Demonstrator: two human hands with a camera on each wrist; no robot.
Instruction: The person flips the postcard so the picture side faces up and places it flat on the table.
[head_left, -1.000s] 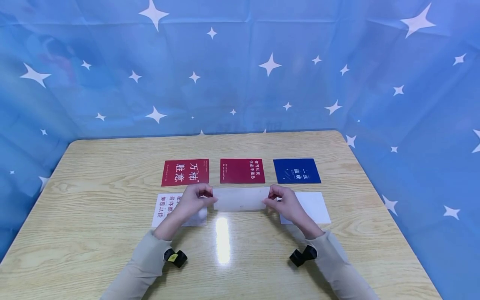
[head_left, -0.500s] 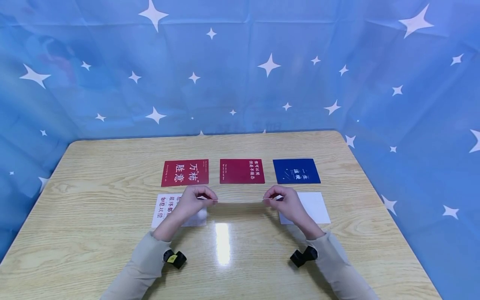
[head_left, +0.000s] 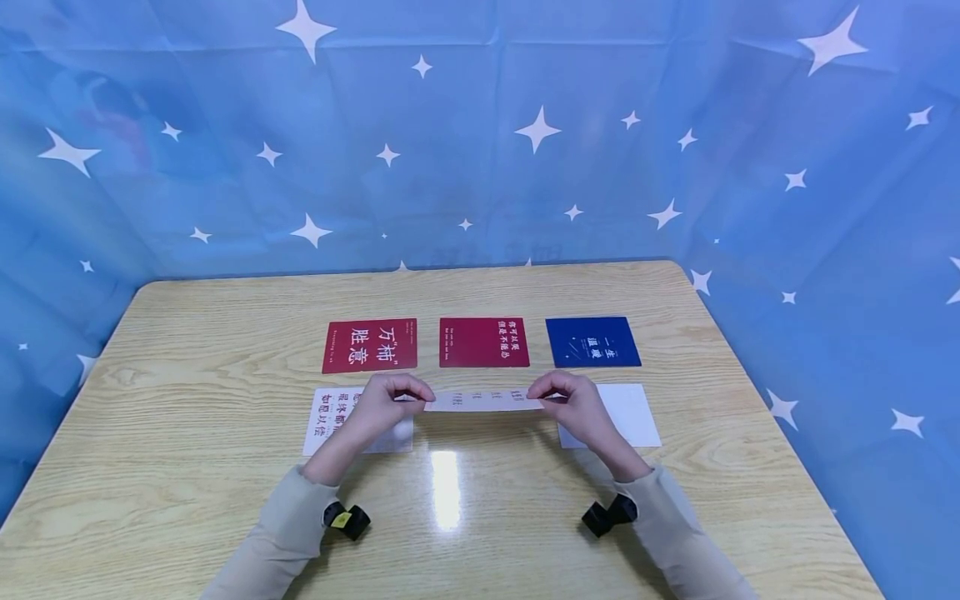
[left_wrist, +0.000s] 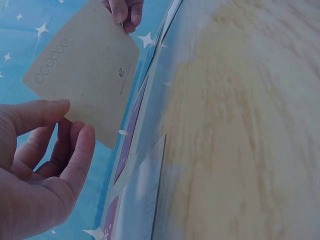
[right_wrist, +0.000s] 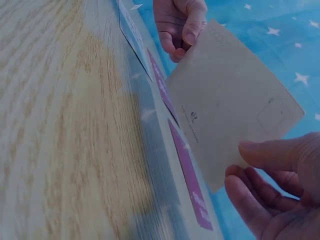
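A postcard is held above the table between both hands, strongly tilted so that its printed face shows as a narrow strip in the head view. My left hand pinches its left end between thumb and fingers. At the right end, my right hand pinches it the same way. The left wrist view shows the postcard's plain back with a row of small circles and a tiny logo. A stamp box appears on that back in the right wrist view.
Behind the hands lie two red cards and a blue card in a row. A white card with lettering is partly under the left hand, and a blank white card lies by the right. A starry blue cloth hangs behind the table.
Between both hands the postcard has tilted: its blank back showed first, then its edge, now its printed face. The hands have barely shifted; the cards on the table stay put.
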